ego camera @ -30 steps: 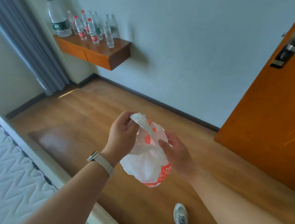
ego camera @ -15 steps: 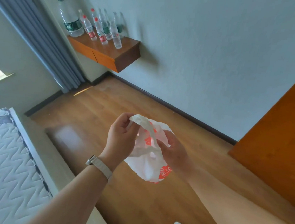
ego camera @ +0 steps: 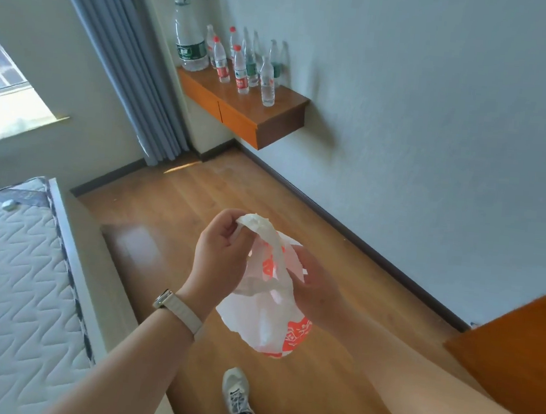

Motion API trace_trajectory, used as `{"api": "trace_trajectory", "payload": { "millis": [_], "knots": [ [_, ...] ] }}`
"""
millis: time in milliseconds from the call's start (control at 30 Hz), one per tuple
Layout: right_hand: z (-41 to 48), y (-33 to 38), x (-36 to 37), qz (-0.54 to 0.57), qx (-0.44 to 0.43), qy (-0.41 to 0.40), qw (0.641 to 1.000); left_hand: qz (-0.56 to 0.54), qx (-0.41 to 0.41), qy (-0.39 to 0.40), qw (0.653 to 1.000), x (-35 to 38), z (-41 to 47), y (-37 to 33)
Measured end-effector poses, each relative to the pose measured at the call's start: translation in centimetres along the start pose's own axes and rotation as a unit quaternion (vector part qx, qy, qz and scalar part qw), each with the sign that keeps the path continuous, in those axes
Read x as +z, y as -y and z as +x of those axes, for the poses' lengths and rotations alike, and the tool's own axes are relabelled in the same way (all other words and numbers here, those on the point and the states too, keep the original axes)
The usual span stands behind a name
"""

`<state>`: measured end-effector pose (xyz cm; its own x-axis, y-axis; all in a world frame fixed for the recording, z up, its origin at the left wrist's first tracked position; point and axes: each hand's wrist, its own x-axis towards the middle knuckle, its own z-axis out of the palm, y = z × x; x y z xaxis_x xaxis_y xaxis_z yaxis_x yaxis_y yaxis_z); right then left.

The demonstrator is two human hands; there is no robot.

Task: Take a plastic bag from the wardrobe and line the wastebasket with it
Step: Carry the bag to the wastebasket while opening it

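- Plastic bag (ego camera: 265,318), white w/ orange print, hangs crumpled at frame centre btwn both hands, above the wood floor (ego camera: 199,200).
- L hand (ego camera: 218,255), at the bag's 10 o'clock: fingers curled, pinching the twisted handle strip at the top; watch (ego camera: 170,303) on wrist.
- R hand (ego camera: 316,286), at the bag's 3 o'clock: fingers curled, gripping the bag's upper side.
- Shelf (ego camera: 272,121) w/ water bottles (ego camera: 241,68) at 12 o'clock; curtain (ego camera: 129,62) at 11.
- Mattress (ego camera: 10,283) at 8 o'clock, shoe (ego camera: 235,391) at 6, door (ego camera: 516,353) at 4.
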<state>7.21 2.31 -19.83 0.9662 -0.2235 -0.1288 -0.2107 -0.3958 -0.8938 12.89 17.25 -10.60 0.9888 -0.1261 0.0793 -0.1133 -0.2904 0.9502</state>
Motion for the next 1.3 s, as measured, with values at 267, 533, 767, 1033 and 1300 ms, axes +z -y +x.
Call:
{"api": "trace_trajectory", "payload": {
  "millis": [267, 533, 767, 1033, 1300],
  "knots": [
    [10.8, 6.7, 5.8, -0.002, -0.01, 0.019, 1.0, -0.011, 0.019, -0.004, 1.0, -6.8, 12.4, 2.4],
    [20.4, 13.6, 12.4, 0.005, -0.015, 0.034, 0.999, -0.028, 0.033, -0.029, 0.999, -14.2, 23.0, 4.6],
    [28.3, 17.6, 17.3, -0.053, -0.041, 0.099, 0.993, -0.036, 0.029, -0.081, 0.996, -19.8, 29.6, 7.1],
    [40.2, 19.6, 23.2, -0.079, -0.09, 0.154, 0.981, -0.005, 0.009, -0.151, 0.989, -24.4, 38.2, 10.3],
    [54.4, 22.0, 27.9, -0.054, -0.098, 0.203, 0.973, 0.005, -0.045, -0.223, 0.974, -26.9, 50.4, 12.1]
  ]
}}
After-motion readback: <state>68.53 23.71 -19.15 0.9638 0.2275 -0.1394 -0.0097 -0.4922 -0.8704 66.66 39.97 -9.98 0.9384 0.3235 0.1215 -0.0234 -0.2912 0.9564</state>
